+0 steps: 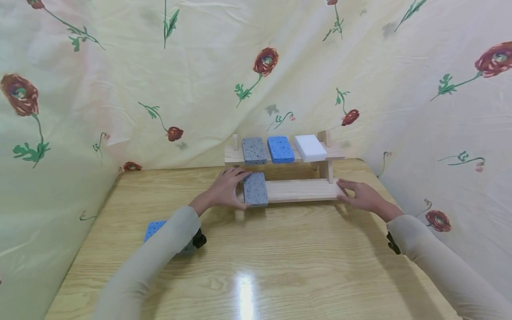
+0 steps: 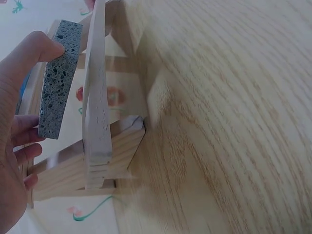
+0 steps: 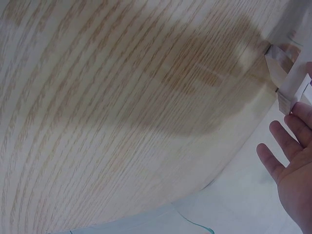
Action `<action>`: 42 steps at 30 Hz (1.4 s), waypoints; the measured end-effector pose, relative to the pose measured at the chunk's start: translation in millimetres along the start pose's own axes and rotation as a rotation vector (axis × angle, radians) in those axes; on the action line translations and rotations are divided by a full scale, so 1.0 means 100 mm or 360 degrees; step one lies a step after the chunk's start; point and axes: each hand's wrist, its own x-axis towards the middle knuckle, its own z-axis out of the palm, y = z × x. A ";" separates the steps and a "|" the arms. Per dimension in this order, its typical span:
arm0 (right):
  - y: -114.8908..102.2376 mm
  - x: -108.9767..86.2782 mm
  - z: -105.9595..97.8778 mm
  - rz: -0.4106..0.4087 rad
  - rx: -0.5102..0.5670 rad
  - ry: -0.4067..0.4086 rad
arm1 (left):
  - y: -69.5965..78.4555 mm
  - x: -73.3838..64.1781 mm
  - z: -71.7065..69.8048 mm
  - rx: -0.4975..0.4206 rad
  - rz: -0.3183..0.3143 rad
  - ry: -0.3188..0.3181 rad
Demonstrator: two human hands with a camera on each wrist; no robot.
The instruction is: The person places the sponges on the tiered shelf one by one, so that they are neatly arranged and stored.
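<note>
**Flowered cloth (image 1: 208, 66) behind, speckled grey block (image 1: 255, 190) in hand at the rack (image 1: 326, 171)**

Along the back edge of the table (image 1: 296, 253) we see the two-tier wooden rack. At the left end of its lower shelf (image 1: 300, 190), the left hand (image 1: 226, 190) grips the speckled grey block between thumb and fingers; the block seems to sit just over the board, but we cannot tell whether a corner touches. The right hand (image 1: 362, 197) lightly pinches the shelf's right end between thumb and forefinger, its other fingers spread. On the upper shelf (image 1: 232, 155), going from left to right, we count a second grey block (image 1: 254, 150), a blue block (image 1: 281, 149) and a white block (image 1: 311, 148). Toward the table's left edge we find another blue block (image 1: 154, 227), partly hidden by the left sleeve (image 1: 160, 251).
</note>
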 end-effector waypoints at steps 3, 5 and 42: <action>0.01 0.00 0.01 0.0000 0.0001 0.0002 | -0.02 0.01 0.00 -0.0003 -0.0020 -0.0008; 0.01 0.00 0.01 0.0005 0.0006 0.0001 | -0.03 0.02 -0.01 -0.0005 -0.0034 -0.0011; 0.05 0.01 0.03 -0.0009 0.0022 0.0022 | -0.08 0.07 0.06 0.0047 -0.0032 -0.0039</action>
